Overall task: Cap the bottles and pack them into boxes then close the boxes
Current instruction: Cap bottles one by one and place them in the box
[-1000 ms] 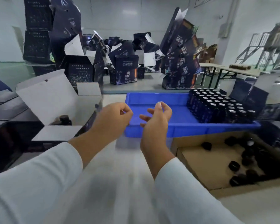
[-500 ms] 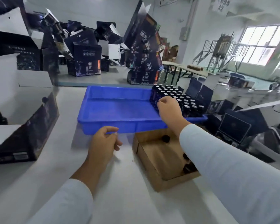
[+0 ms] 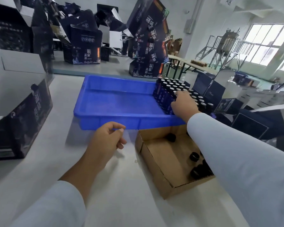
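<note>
A factory packing room: stacked printed cartons [image 3: 147, 46], a blue tray [image 3: 115, 102] of bottles [image 3: 169, 90], folding tables [image 3: 187, 64], a steel tank [image 3: 228, 40].

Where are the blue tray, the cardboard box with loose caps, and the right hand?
blue tray [image 3: 121, 102]: head view, bare floor of the tray.
cardboard box [image 3: 164, 154]: head view, bare brown bottom.
right hand [image 3: 184, 104]: head view, back of the hand, at the bottles.
</note>
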